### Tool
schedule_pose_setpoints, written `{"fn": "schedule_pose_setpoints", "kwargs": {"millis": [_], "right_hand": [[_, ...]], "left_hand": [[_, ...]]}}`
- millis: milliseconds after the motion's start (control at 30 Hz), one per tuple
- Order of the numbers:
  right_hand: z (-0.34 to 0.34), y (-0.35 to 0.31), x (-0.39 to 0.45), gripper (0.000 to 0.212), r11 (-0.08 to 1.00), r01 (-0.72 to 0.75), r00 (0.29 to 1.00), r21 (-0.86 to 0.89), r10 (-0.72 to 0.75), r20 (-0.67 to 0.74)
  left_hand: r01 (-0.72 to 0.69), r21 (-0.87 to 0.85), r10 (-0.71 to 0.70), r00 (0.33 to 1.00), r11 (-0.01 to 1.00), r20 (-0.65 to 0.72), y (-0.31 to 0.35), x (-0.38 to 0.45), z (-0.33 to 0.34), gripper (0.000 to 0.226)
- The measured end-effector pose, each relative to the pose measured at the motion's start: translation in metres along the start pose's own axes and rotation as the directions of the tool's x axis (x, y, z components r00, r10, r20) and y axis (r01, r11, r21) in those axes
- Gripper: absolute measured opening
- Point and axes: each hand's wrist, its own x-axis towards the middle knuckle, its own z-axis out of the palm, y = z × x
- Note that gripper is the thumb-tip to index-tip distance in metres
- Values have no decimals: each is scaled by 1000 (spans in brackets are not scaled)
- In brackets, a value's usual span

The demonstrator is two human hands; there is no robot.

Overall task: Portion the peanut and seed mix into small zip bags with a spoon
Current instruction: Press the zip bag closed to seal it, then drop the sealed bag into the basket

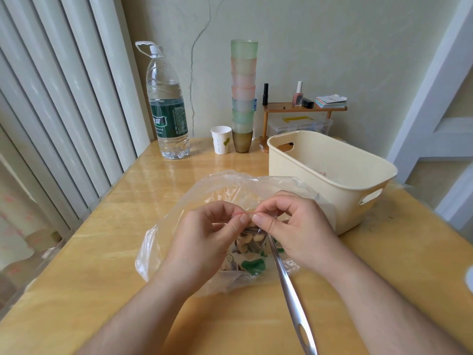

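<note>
A small clear zip bag [249, 242] with a red zip line hangs between my hands, partly filled with peanuts and seeds. My left hand [212, 234] pinches the left end of its top edge. My right hand [291, 226] pinches the right end, thumb and finger tips nearly meeting the left ones. A long metal spoon [291, 295] runs from under my right hand toward the near edge; its bowl is hidden. Underneath lies a big clear plastic bag [163, 242] holding the nut mix, spread open on the wooden table [107, 265].
A cream plastic basket [332, 175] stands just right of the big bag. At the back are a large water bottle [167, 108], a paper cup [221, 139], a tall stack of coloured cups [243, 93] and a small wooden shelf [304, 108] with bottles and papers.
</note>
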Motion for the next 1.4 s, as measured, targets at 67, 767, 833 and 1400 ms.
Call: {"fn": "schedule_pose_setpoints", "kwargs": {"millis": [67,767,833,1400], "right_hand": [[0,-5,0,15,999,-33,999,41,33,4],[-3,-8,1,46,696,-243,963,676,259,79],[-6,-7,2,66,687,-277,956,671,267,121],[-73,-88,9,24,889,69,982,454,20,-189]], "left_hand": [[25,-46,-27,998,999,-49,3,0,-3,6],[60,-316,-30,995,947,97,4,-2,3,41],[56,-363,-30,996,930,78,4,-1,2,44],[-155,-442,237,962,884,136,93,25,30,44]]}}
